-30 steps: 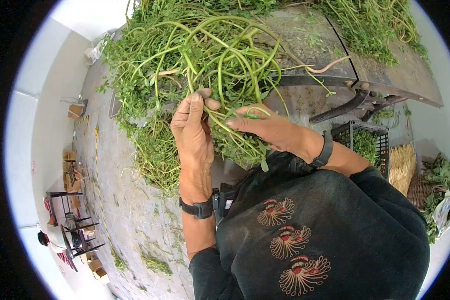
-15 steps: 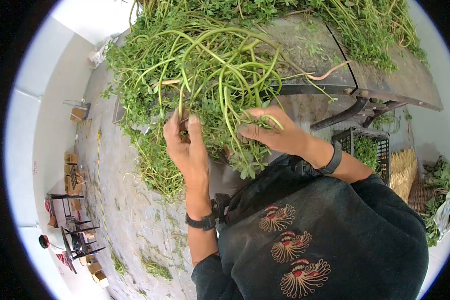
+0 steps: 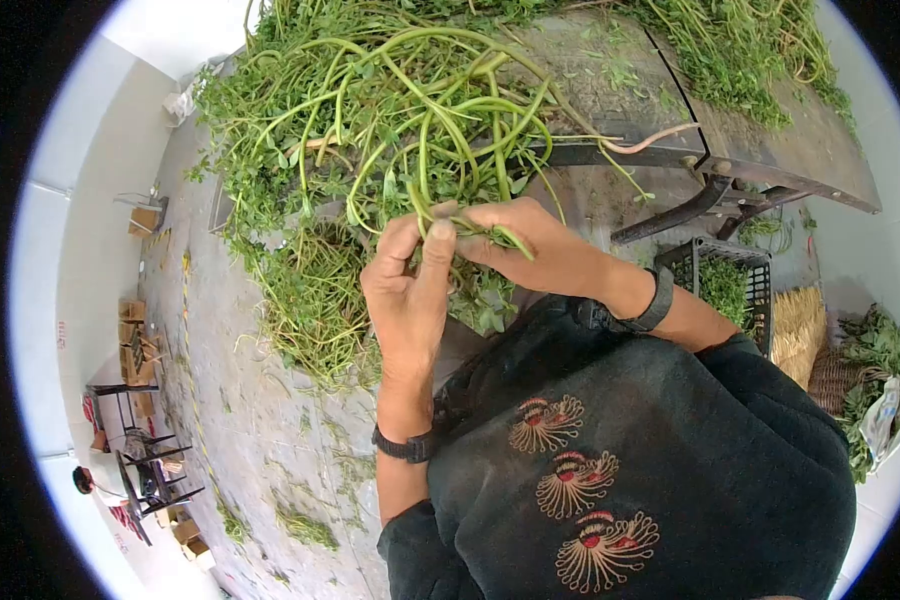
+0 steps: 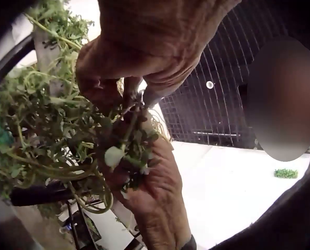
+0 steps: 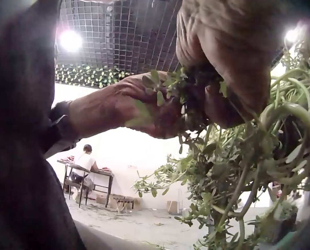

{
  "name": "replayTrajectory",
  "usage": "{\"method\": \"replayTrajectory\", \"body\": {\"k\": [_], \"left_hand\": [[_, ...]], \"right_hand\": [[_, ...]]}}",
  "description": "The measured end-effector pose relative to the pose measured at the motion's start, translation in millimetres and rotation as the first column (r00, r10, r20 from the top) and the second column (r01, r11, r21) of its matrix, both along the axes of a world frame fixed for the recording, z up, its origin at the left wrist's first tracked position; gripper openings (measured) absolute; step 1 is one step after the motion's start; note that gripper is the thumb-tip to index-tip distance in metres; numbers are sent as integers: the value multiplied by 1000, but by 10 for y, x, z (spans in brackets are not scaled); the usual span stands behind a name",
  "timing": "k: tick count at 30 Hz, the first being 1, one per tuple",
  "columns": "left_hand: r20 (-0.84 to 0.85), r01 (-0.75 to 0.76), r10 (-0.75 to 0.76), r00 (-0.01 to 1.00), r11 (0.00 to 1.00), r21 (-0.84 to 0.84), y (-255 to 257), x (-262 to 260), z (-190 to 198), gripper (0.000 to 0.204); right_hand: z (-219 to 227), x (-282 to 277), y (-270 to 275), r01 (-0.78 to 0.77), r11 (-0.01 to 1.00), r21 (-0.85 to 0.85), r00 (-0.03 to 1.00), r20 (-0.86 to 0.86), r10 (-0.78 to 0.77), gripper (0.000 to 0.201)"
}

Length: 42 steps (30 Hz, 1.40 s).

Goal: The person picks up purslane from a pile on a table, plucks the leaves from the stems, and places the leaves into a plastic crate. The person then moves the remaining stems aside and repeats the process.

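Observation:
In the head view my left hand (image 3: 405, 290) and right hand (image 3: 540, 245) meet in front of my chest, close together. Thumb and fingers of the left hand pinch a thick green stem (image 3: 423, 205). My right hand grips the stems beside it, and one stem end curves out over its fingers. Small rounded leaves (image 5: 189, 94) show between both hands in the right wrist view. From below, the left wrist view has leaves (image 4: 126, 156) hanging under the joined fingertips. Long looping stems (image 3: 450, 120) arch up beyond the hands. The right fingertips are partly hidden.
A big heap of leafy greens (image 3: 260, 150) covers the table (image 3: 570, 70), with more greens (image 3: 730, 60) at the far right. Below the table edge stands a black crate (image 3: 760, 290) of greens, near straw bundles (image 3: 798, 335). A person (image 5: 85, 164) sits at a distant desk.
The left hand first moved away from the right along the stems, lower and leftward, then came back to meet it. The right hand shifted slightly left. The looping stems swayed.

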State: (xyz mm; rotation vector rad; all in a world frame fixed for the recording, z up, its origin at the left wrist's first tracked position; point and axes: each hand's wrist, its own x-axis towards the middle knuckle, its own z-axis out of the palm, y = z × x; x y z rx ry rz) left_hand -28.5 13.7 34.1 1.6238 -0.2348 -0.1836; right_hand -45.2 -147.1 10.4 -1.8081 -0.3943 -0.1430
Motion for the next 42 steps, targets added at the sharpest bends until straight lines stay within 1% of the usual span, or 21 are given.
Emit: {"method": "replayTrajectory", "body": {"k": [2, 6, 8, 9, 11, 12, 14, 16, 18, 19, 21, 22, 24, 25, 30, 32, 33, 35, 36, 38, 42], "left_hand": [[164, -9, 2, 986, 999, 42, -28, 34, -37, 20], [53, -78, 80, 995, 996, -30, -14, 20, -83, 16], [88, -96, 100, 991, 994, -55, -14, 31, -149, 14], [59, -100, 105, 993, 991, -86, -5, 24, -162, 13], [67, -126, 136, 988, 983, -133, 41, 78, -249, 13], [64, -133, 143, 988, 982, -135, 88, 152, -291, 13], [-234, -222, 138, 962, 896, -385, 193, 311, -353, 15], [-233, -177, 77, 969, 875, -450, 231, 330, -370, 19], [-326, -217, 52, 944, 841, -495, 228, 272, -259, 21], [-335, -213, 30, 942, 825, -524, 238, 265, -265, 23], [-353, -218, 9, 936, 802, -556, 239, 252, -311, 23], [-365, -217, -16, 931, 779, -588, 229, 255, -325, 24], [-344, -184, -40, 938, 784, -593, 211, 236, -323, 25], [-324, -154, -59, 944, 791, -592, 209, 216, -317, 26], [-300, -127, -64, 952, 808, -575, 200, 171, -304, 25], [-303, -139, -48, 952, 813, -565, 198, 153, -310, 23], [-302, -139, -49, 952, 812, -567, 206, 145, -312, 23], [-250, -65, -84, 965, 844, -533, 222, 132, -313, 24], [-250, -65, -84, 965, 843, -534, 222, 124, -313, 24], [-234, -12, -134, 963, 846, -533, 207, 104, -314, 27], [-285, 4, -123, 951, 922, -386, 171, 31, -288, 28]], "right_hand": [[-37, 17, 12, -2, 987, -160, 972, 233, 39, 16], [-56, 32, 23, -4, 987, -161, 946, 319, 56, 11], [11, 10, 18, 10, 956, -294, 905, 409, 117, 13], [54, -21, 15, 5, 956, -293, 907, 403, 119, 13], [167, -136, 32, -113, 889, -444, 892, 349, 288, 14], [230, -246, 98, -269, 850, -453, 850, 303, 430, 16], [258, -406, 291, -518, 787, -336, 728, 309, 612, 17], [154, -330, 211, -469, 829, -304, 754, 351, 555, 15], [102, -141, 26, -68, 961, -266, 935, 320, 155, 16], [57, -80, -47, -72, 961, -269, 933, 323, 160, 16], [-91, -40, -140, -47, 992, 114, 999, 27, 44, 16], [-224, -49, -100, -46, 993, 109, 999, 27, 44, 16], [-396, -87, 65, 214, 973, 92, 976, 31, -217, 46], [-365, -101, 82, 184, 983, -19, 981, -67, -185, 51], [-211, -147, 163, 141, 988, -62, 986, -81, -146, 57], [-356, -121, 164, 220, 966, -136, 966, 167, -197, 57], [-322, -119, 152, 220, 966, -138, 966, 168, -196, 57], [-229, -118, 126, 120, 967, -223, 987, -75, -140, 54], [-299, -124, 139, 120, 967, -224, 987, -75, -140, 54], [-501, -143, 175, 226, 974, 9, 974, 21, -226, 52], [-402, -165, 174, 130, 991, 24, 991, 4, -130, 53]]}}
